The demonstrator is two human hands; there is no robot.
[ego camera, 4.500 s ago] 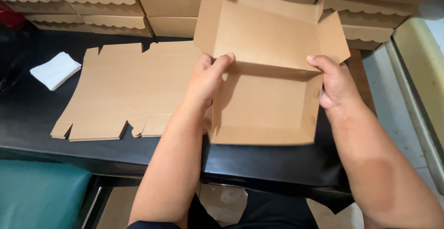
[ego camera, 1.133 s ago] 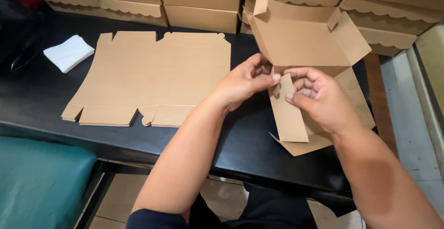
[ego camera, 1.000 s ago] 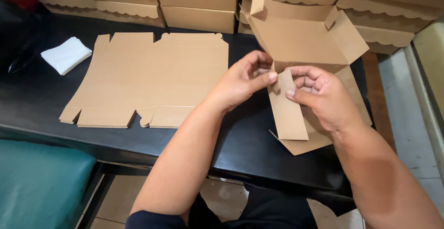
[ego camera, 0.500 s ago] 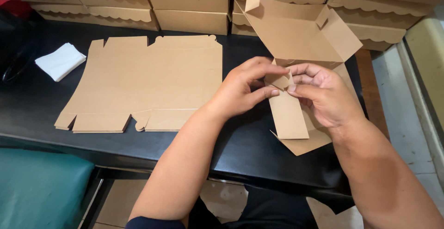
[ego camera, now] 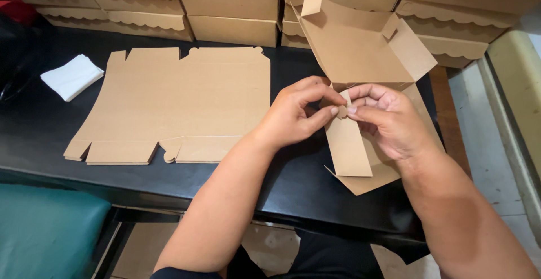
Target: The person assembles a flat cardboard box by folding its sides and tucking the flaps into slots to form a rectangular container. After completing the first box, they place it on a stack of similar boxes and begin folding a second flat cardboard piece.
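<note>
Head camera, looking down at a black table in front of me. Both my bare hands meet near the middle of the view, over a half-folded brown cardboard box. My left hand is curled nearly closed, thumb and forefinger pinching a small rounded tab at the top of a narrow side flap. My right hand is curled the same way, its fingertips pressed on that same tab from the other side, so the two hands touch at the pinch. The flap hangs down toward me from the pinch, and my right hand hides much of the box floor behind it. The box lies to the right of centre, its tall back panel tilted up and away from me, with small corner flaps sticking up at the top.

To the left of my left forearm, a flat unfolded box blank lies on the table, well apart from the box I hold. Farther left, near the table's edge, sits a folded white cloth. Along the far edge, stacked finished boxes with scalloped lid edges form a wall right behind the raised panel. A teal cushion shows below the table at lower left.
</note>
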